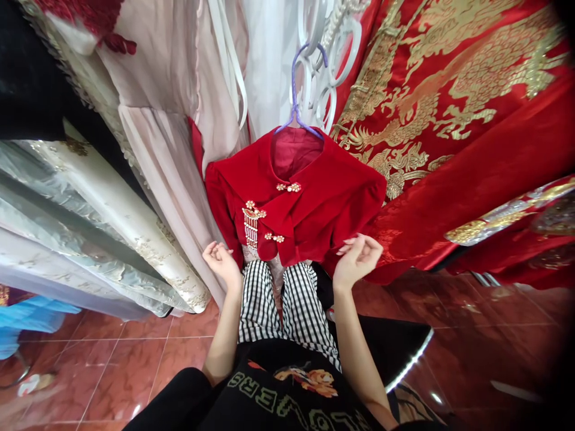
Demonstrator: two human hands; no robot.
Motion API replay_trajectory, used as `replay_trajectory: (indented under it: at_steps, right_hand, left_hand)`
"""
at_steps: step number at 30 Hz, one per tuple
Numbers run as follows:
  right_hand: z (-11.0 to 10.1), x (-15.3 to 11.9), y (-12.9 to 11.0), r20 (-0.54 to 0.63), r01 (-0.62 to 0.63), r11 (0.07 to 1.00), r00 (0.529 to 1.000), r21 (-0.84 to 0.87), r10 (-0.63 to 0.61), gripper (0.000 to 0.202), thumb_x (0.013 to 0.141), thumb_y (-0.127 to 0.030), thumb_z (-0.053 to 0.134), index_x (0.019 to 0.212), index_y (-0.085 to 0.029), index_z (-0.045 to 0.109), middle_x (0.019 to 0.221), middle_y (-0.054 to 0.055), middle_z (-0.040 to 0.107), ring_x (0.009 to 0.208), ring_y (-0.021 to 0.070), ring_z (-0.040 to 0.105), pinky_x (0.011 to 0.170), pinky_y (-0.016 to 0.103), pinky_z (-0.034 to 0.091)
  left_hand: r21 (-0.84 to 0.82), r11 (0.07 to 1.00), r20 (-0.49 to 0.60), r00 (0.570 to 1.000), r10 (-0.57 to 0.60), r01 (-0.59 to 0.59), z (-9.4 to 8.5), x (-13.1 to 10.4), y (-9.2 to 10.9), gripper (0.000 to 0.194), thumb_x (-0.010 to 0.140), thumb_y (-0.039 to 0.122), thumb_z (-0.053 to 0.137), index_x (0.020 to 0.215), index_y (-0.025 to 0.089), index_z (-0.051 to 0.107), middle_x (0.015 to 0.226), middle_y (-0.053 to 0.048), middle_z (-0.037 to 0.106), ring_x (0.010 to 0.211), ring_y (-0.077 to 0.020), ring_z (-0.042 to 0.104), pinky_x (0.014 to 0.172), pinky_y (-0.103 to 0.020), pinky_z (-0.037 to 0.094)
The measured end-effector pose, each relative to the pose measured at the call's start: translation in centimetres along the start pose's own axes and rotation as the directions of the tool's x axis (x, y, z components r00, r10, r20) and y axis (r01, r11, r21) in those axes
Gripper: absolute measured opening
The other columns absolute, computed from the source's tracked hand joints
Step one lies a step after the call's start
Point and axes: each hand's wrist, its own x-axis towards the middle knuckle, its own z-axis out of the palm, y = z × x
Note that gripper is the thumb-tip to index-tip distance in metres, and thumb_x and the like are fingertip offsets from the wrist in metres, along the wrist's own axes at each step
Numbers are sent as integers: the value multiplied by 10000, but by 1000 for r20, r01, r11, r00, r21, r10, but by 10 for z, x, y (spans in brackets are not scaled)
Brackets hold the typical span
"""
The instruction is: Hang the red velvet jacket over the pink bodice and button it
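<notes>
A red velvet jacket [309, 209] with a stand collar hangs on a purple hanger [294, 90] right in front of me. Flower-shaped fastenings [288, 187] sit at its neck, and a beaded tassel brooch [250, 224] is on its left-hand side as I see it. My left hand [221, 260], beside one sleeve, is turned up with loosely bent fingers and holds nothing visible. Near the other sleeve, my right hand [357, 260] is also turned up, fingers half curled and apart, with nothing in it. Whether the fingertips touch the sleeves is unclear.
Pale pink and white gowns [157, 137] hang close on the left. A red robe with gold dragon embroidery [431, 114] and other red garments crowd the right. White ring-shaped metalwork [309, 78] stands behind the hanger. Red tiles [148, 353] cover the floor.
</notes>
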Motion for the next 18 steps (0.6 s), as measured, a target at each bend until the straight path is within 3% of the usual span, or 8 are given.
replay_trajectory:
  at_steps: [1,3,6,8,10,11,14,18]
  right_hand:
    - [-3,0,-1,-67,5,1000,998,5,-5,272,953,-498,499,957,-226,507,710,-38,558,473,81,487,441,206,434]
    - [-4,-4,-1,-40,2,1000,999,-5,-3,289,945,-517,510,940,-229,491,672,-49,534,465,83,478,442,206,425]
    - [5,-20,2,244,-84,996,966,-39,91,298,936,-515,535,950,-217,543,687,-20,583,550,109,579,505,221,501]
    - [15,-34,6,523,-147,987,837,-71,162,307,938,-511,535,969,-212,596,768,24,659,652,139,659,560,245,565]
    - [25,-49,9,707,-156,983,685,-96,178,317,950,-504,521,1022,-216,633,939,70,724,818,178,716,638,285,621]
    - [29,-55,10,748,-138,985,642,-100,166,323,959,-497,507,1058,-220,641,1043,83,730,917,195,721,685,309,638]
    - [35,-65,13,742,-35,994,663,-102,99,342,986,-477,461,1119,-220,646,1240,98,686,1132,227,670,785,355,651]
    - [34,-63,18,714,-33,992,691,-123,112,357,994,-472,448,1130,-198,632,1214,114,688,1096,227,686,822,381,651]
  left_hand:
    - [-4,1000,-17,1000,-3,3,-3,7,2,142,869,210,545,1005,195,510,858,20,532,690,-78,536,656,-201,488]
    - [15,1000,3,1000,-1,1,-5,14,5,94,863,192,534,957,186,545,879,8,551,721,-89,538,668,-210,481]
    - [98,995,225,974,-2,-21,0,0,8,103,876,244,554,914,183,627,920,-16,616,746,-117,563,681,-236,482]
    - [168,981,464,886,9,-98,5,-18,8,163,902,289,555,948,194,680,936,-36,655,755,-136,581,706,-256,482]
    - [254,918,650,757,71,-304,12,-35,8,228,931,311,542,1056,216,707,963,-57,669,804,-163,595,786,-300,476]
    - [294,848,712,693,114,-441,15,-41,8,265,941,315,538,1129,229,703,979,-68,667,850,-186,598,838,-334,462]
    - [358,535,821,531,210,-765,24,-44,9,347,961,327,527,1267,236,662,974,-96,644,944,-250,576,914,-424,397]
    - [295,304,893,375,250,-906,34,-25,11,326,990,345,475,1196,222,696,934,-106,615,899,-252,550,857,-418,382]
